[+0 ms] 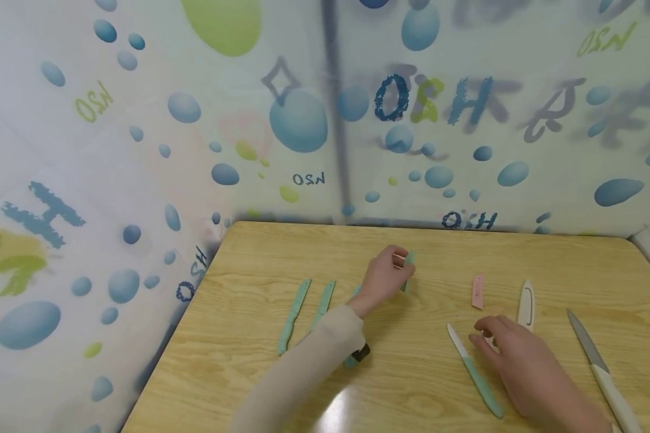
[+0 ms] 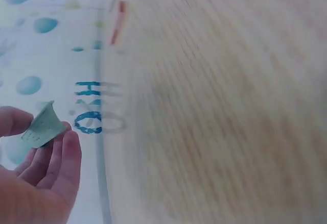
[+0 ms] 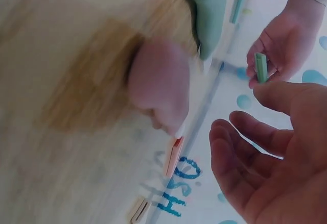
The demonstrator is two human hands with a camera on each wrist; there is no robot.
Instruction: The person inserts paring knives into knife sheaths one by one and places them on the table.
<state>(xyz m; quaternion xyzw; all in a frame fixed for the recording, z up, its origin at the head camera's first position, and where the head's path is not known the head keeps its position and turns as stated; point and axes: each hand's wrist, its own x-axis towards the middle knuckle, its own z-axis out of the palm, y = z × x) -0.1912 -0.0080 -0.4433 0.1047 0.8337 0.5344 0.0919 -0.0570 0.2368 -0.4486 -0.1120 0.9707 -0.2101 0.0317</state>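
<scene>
My left hand pinches a small green blade sheath between thumb and fingers, above the far middle of the table. The left wrist view shows the sheath at its wider end. My right hand hovers with loosely bent fingers and holds nothing. Just left of it lies a paring knife with a green handle and a bare pale blade. A pink sheath and a white sheath lie beyond the right hand. The right wrist view also has the held green sheath.
At the left lie two green sheathed knives, one partly hidden by my left sleeve. A bluish knife is mostly covered by that arm. On the right is a larger knife with a white handle and bare blade. A printed curtain borders the table.
</scene>
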